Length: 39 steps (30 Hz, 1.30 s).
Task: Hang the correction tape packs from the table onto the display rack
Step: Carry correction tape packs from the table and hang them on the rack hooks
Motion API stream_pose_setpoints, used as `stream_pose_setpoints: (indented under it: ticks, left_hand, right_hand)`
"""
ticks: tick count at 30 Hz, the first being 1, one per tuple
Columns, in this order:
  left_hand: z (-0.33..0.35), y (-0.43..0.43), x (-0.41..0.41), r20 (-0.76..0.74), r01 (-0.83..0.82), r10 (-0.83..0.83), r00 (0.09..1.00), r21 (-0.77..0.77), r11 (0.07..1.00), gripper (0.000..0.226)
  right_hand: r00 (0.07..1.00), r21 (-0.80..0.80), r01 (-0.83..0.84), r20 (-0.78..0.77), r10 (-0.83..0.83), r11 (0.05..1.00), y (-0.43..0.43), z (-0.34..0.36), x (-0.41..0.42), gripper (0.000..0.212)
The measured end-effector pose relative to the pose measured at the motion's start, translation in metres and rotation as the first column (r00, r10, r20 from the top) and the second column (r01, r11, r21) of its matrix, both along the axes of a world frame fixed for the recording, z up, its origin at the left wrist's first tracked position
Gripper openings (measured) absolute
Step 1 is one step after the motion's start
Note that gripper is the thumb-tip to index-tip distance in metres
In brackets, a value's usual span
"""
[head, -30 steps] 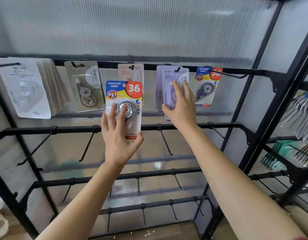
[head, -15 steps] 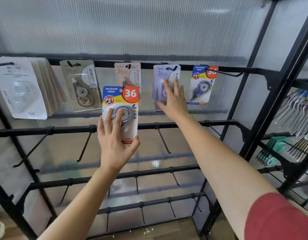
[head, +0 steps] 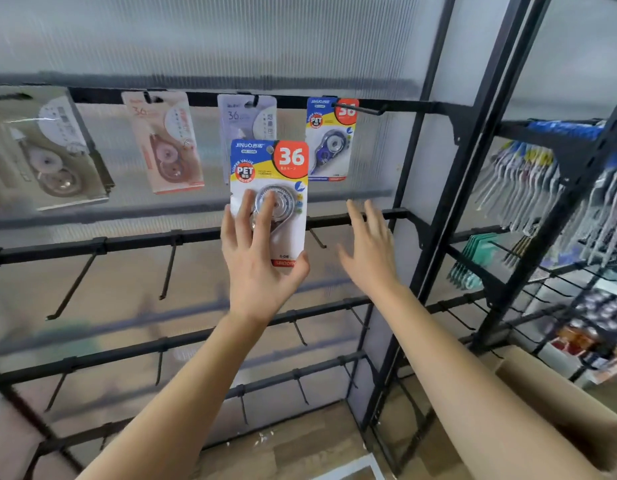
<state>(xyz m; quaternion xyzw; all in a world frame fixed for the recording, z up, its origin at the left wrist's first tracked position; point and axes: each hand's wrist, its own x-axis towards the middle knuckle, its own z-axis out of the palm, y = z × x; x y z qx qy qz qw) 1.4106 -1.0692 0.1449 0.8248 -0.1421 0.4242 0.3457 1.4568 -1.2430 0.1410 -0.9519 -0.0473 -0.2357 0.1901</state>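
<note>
A: Correction tape pack (head: pixel 265 168) first: where does it sit?
B: Off the hooks, held upright in front of the display rack (head: pixel 404 107), just below the top rail. It is the blue, yellow and white card with a red "36" badge and a clear round dispenser in its blister.
A: Who has it?
B: The left grip (head: pixel 258 268). Two fingers (head: pixel 244 216) lie across the blister and the thumb is hooked round the bottom right corner, so that grip is clamped on the card.
A: And the other one?
B: The right grip (head: pixel 369 258) hangs at four o'clock of the pack, near it but apart, with its fingers straight and spread and nothing in it.
A: What hangs on the top rail?
B: At twelve o'clock of the held pack is a lilac pack (head: pixel 248 116), its lower part covered by the held card. At two o'clock is a blue and yellow pack (head: pixel 329 140) of the same make, with a black hook (head: pixel 365 109) jutting out across its top. At ten o'clock is a pink pack (head: pixel 165 143). Farther out toward nine o'clock is a beige pack (head: pixel 54 150), blurred.
A: Lower down?
B: Black rails with slanting pegs (head: pixel 167 268), backed by a ribbed translucent panel (head: pixel 230 36).
A: Off to the side?
B: At three o'clock of the view a second rack (head: pixel 573 157) carries rows of hanging goods, too blurred to name. A cardboard box (head: pixel 549 386) shows at five o'clock, and a wooden floor (head: pixel 300 445) at six.
</note>
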Motion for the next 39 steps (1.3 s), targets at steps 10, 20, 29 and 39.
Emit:
stream_pose_setpoints:
  ticks: [10, 20, 29, 39]
  left_hand:
    - [0.022, -0.113, 0.033, 0.107, -0.068, 0.062, 0.992, 0.051, 0.996, 0.076]
    - [0.022, -0.158, 0.044, 0.203, -0.201, 0.196, 0.959, 0.004, 0.98, 0.072]
    - [0.035, -0.153, 0.047, 0.136, -0.2, 0.194, 0.972, 0.036, 0.979, 0.076]
    - [0.033, -0.149, 0.074, 0.055, -0.214, 0.211, 0.976, 0.05, 0.976, 0.077]
  right_hand:
    - [0.99, -0.001, -0.139, 0.009, 0.139, 0.99, -0.094, -0.008, 0.016, 0.069]
    - [0.96, -0.039, -0.268, 0.071, 0.271, 0.963, -0.133, -0.011, 0.034, 0.066]
    - [0.962, -0.014, -0.26, 0.08, 0.261, 0.965, -0.125, -0.004, 0.045, 0.067]
    - [0.973, 0.007, -0.22, 0.079, 0.219, 0.976, -0.121, 0.001, 0.055, 0.071]
